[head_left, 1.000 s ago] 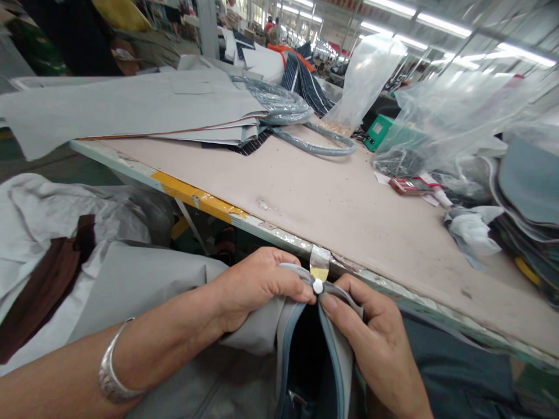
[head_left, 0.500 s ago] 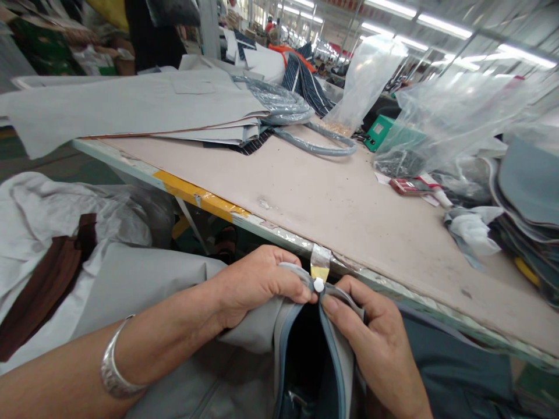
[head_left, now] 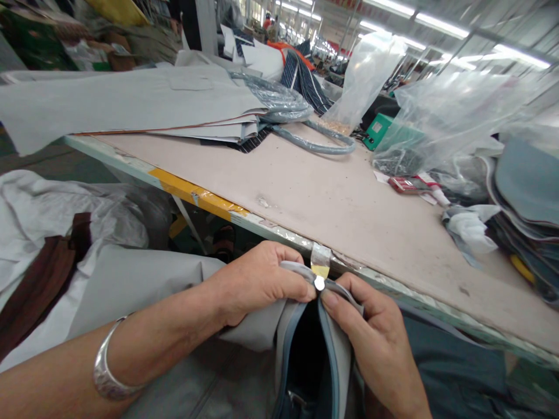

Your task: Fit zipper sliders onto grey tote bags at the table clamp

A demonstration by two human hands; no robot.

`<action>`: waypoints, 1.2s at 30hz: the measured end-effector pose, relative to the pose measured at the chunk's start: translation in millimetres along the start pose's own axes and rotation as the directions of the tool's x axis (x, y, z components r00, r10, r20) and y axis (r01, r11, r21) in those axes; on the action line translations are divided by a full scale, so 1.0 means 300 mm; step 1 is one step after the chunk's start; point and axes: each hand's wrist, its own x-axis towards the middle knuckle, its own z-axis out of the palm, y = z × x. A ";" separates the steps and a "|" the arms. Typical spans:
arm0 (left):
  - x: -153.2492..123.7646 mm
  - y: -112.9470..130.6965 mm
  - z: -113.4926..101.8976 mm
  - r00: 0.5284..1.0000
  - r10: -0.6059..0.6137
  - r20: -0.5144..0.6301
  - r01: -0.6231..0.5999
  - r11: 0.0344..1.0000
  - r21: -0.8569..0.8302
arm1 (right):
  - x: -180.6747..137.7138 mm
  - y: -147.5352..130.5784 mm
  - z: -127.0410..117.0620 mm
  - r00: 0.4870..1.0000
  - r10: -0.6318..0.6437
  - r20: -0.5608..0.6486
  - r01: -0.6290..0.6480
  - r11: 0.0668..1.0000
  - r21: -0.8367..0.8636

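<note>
A grey bag (head_left: 244, 372) of smooth sheet material lies across my lap, its blue-edged opening (head_left: 334, 361) spread apart over a dark inside. My left hand (head_left: 262, 276) pinches the rim at the left of the opening's top end, thumb and fingers closed. On the other side, my right hand (head_left: 375, 331) pinches the right rim the same way. Between my thumbs, a small white round piece (head_left: 319, 283) shows at the top of the opening. Just behind it, a clear strip with yellow tape (head_left: 321, 262) hangs at the table's edge. My fingertips under the rim are hidden.
The table (head_left: 297, 186) slopes across the view, its front edge taped yellow. Grey sheets (head_left: 131, 99) and wrapped grey tubing (head_left: 323, 145) lie on it. To the right are a green box (head_left: 378, 131), plastic bags (head_left: 454, 116) and stacked panels (head_left: 530, 180). White cloth (head_left: 117, 215) lies left.
Both hands keep their pinch on the rim, almost in place. The left forearm and bracelet have shifted slightly left. The view has moved a little.
</note>
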 end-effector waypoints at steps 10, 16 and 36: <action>-0.009 0.028 -0.005 1.000 -0.006 0.009 0.005 0.996 0.084 | -0.001 0.014 0.012 0.999 0.047 -0.016 -0.044 0.987 0.153; -0.006 0.036 0.001 0.999 -0.036 0.022 0.035 0.998 0.043 | 0.005 0.008 0.022 0.997 0.071 -0.001 -0.069 0.970 0.231; -0.010 0.032 -0.009 0.999 0.013 0.040 -0.021 0.980 0.198 | 0.002 0.017 0.026 0.993 0.045 -0.105 -0.028 0.987 0.156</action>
